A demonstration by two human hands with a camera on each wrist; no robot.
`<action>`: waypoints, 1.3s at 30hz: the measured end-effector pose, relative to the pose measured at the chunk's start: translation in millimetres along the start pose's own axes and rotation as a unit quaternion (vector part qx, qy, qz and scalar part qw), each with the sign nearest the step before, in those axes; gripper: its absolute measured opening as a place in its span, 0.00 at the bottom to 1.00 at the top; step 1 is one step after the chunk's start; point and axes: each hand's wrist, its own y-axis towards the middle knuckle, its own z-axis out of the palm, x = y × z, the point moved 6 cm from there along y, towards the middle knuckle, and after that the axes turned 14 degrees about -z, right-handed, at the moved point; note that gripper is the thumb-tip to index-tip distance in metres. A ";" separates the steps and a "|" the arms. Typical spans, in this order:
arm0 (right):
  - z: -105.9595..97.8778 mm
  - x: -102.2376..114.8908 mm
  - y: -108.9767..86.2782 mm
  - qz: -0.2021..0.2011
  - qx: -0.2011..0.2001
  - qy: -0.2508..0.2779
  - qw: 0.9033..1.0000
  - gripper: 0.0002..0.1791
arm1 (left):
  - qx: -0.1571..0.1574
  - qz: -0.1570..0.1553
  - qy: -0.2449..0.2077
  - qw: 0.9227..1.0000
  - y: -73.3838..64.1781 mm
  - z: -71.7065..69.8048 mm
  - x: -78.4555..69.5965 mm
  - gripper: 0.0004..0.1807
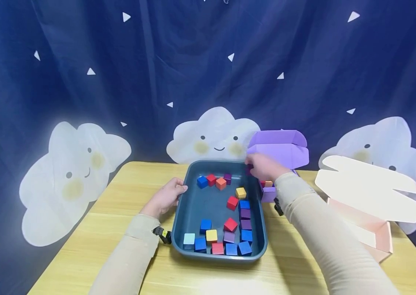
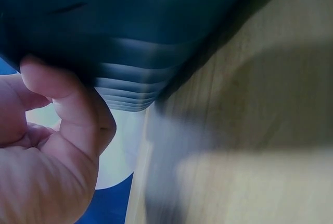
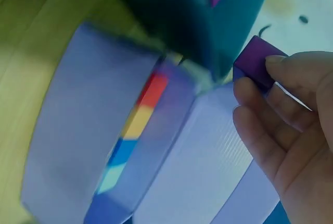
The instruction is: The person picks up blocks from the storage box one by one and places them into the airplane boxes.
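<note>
Flanking the tray (image 1: 204, 209), hands (image 1: 167, 196) (image 1: 265, 166) grip rim (image 1: 177, 215) left, purple cube (image 3: 255, 61) right

From the head camera, the grip of the right hand (image 1: 265, 167) covers most of the purple cube (image 3: 260, 62), and the right sleeve (image 1: 322, 229) hides part of the purple box (image 1: 278, 150) and blocks (image 1: 268, 184) inside it. Both sleeves run off the bottom edge, as does the worktop (image 1: 91, 233). The left wrist view cuts off the tray (image 1: 209, 209) at the top, its contents out of sight, and crops the left hand (image 2: 57, 166). In the right wrist view the tray's wall is blurred; the picture's edges cut off the purple box and right hand.
</note>
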 end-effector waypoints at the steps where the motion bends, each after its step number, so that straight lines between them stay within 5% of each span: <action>1: -0.3 -4.7 -4.0 0.004 -0.002 0.001 1.000 0.12 | 0.000 0.001 -0.003 1.000 0.1 -0.3 -0.3 0.10; 11: 13.4 -39.6 -32.0 0.064 0.024 0.027 0.997 0.11 | 0.004 0.005 -0.016 1.000 -1.4 1.0 0.0 0.10; 20: 31.0 -44.7 -31.9 0.008 0.029 -0.017 0.999 0.10 | 0.003 0.005 -0.019 1.000 0.2 -1.0 -0.3 0.10; 30: 50.5 -47.4 -34.5 0.057 0.035 0.006 0.998 0.09 | 0.000 0.005 -0.004 1.000 0.5 0.0 -1.5 0.10; 39: 54.6 -49.7 -41.0 0.065 -0.003 0.046 0.997 0.13 | -0.005 0.002 0.000 1.000 -1.8 -0.1 -1.7 0.10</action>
